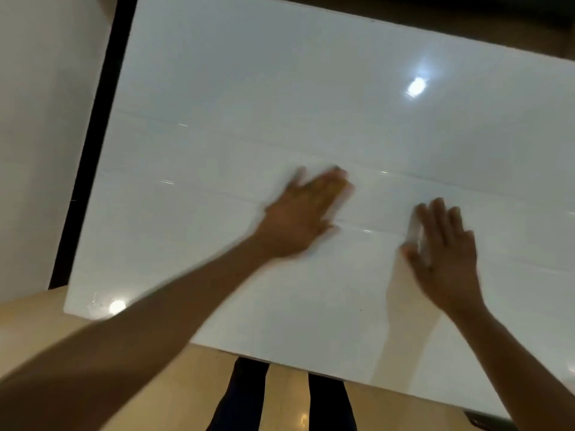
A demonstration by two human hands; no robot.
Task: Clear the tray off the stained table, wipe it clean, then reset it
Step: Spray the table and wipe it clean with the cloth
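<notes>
The white glossy surface fills most of the view, tilted so that its near edge runs from lower left up to the lower right, with a dark strip along its left edge. No tray shows anywhere on it, so the clearing looks done and the wiping seems to be the step in hand; no stain can be made out through the glare and blur.

The left hand lies flat near the middle of the surface, fingers straight and pressed down on what looks like a pale cloth, of which only a blurred fringe shows past the fingertips. Its grip is flat, not curled. To wipe well, it should probably keep the palm flat on the cloth and work in overlapping passes from the far edge toward the near one.

The right hand rests nearer the right edge, fingers spread and straight, holding nothing; it appears to steady the person.

There is open room toward the far edge and the left edge for long strokes. At the near edge the person's legs stand on the tan floor, so strokes can likely end there without obstruction.
</notes>
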